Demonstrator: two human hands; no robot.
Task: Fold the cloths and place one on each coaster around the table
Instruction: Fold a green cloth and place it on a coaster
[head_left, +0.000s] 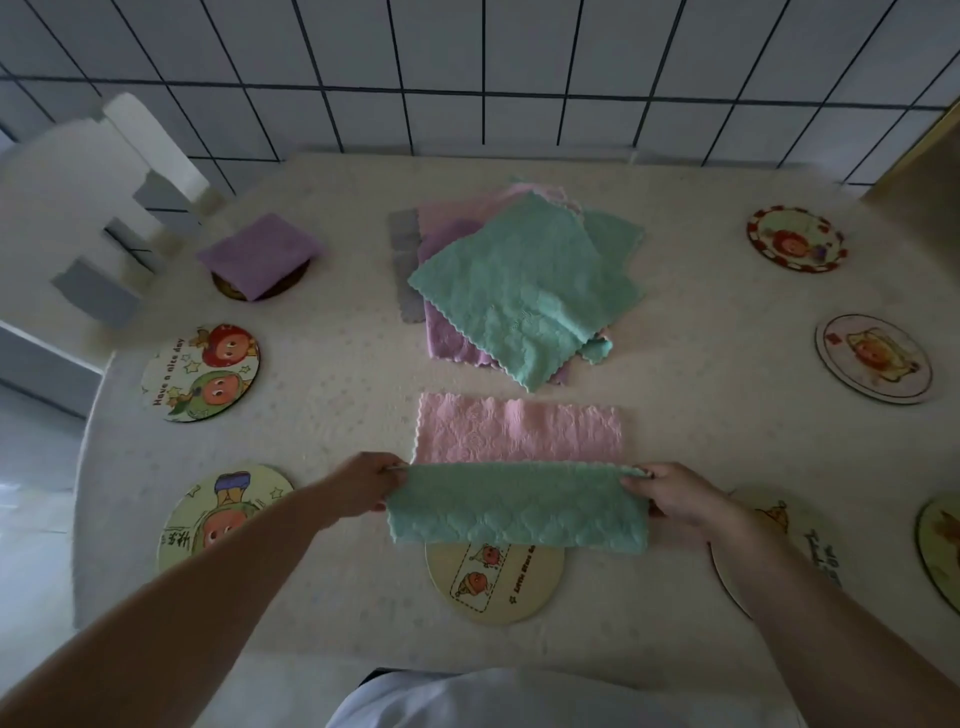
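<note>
A green cloth (519, 512), doubled over, hangs above the table's near edge. My left hand (363, 488) pinches its left end and my right hand (675, 496) pinches its right end. Just beyond it lies a pink cloth (519, 434) folded into a strip. Under the green cloth a round coaster (493, 587) shows in part. A pile of loose cloths (519, 286), green on top with purple, pink and grey below, lies mid-table. A folded purple cloth (260, 254) rests on a coaster at the far left.
Bare coasters ring the table: two on the left (202, 371) (218, 519), one under my right forearm (810, 551), several on the right (795, 239) (872, 358) (940, 540). A white chair (104, 171) stands at the far left. A tiled wall (467, 67) lies behind.
</note>
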